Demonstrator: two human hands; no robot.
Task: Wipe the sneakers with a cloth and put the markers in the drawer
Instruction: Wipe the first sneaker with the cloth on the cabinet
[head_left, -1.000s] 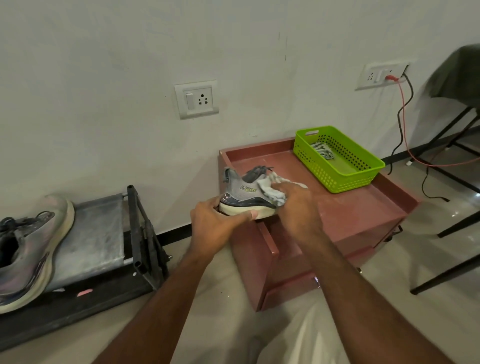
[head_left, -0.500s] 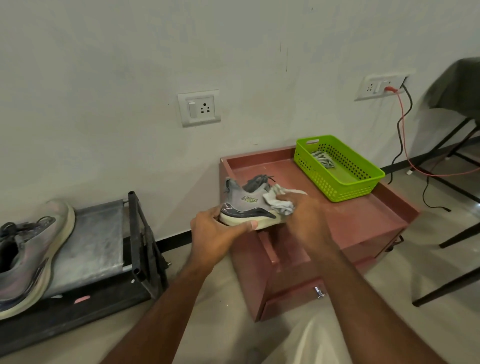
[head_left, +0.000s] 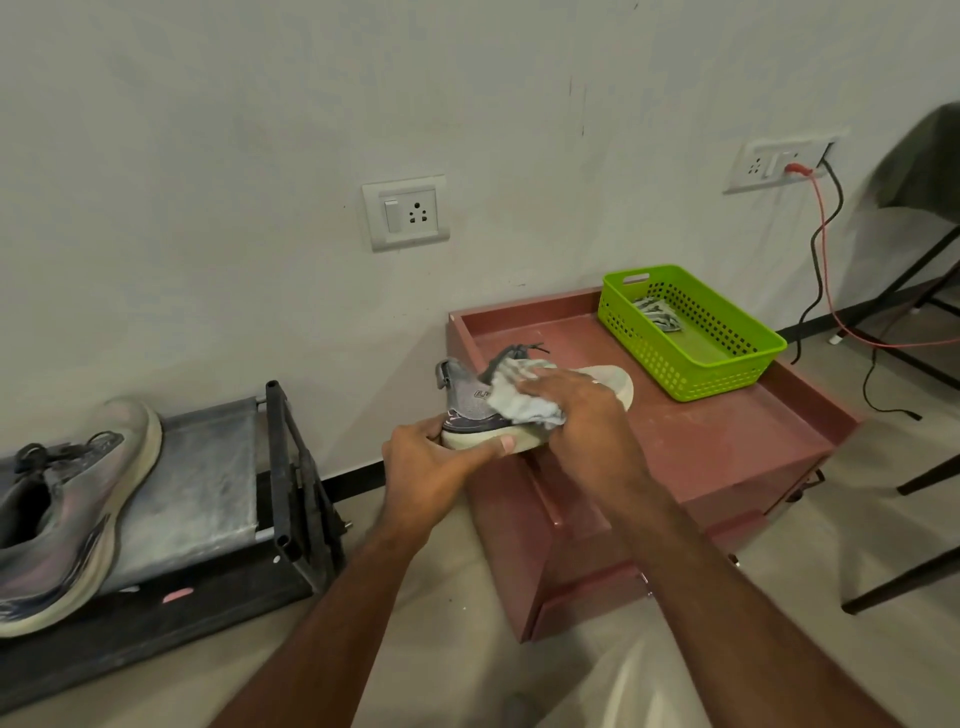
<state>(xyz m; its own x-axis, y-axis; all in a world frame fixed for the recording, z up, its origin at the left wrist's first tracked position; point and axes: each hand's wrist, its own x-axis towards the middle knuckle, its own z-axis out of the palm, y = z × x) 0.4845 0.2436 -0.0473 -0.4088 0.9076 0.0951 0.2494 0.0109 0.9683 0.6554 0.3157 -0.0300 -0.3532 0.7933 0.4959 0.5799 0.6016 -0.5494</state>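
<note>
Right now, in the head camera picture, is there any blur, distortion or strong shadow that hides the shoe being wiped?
Head view: wide-angle bending curves the wall and the cabinet edges; lighting soft and even, no glare; the sneaker is sharp at its heel, but the cloth and right hand cover its middle; the left hand holds its sole.

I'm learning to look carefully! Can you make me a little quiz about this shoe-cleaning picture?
1. True or false: the right hand presses a cloth on the sneaker.
2. What colour is the basket on the cabinet?
3. Where is the other sneaker? A) on the black rack B) in the basket

Key: 1 true; 2 green; 3 A. The left hand grips the heel.
</note>
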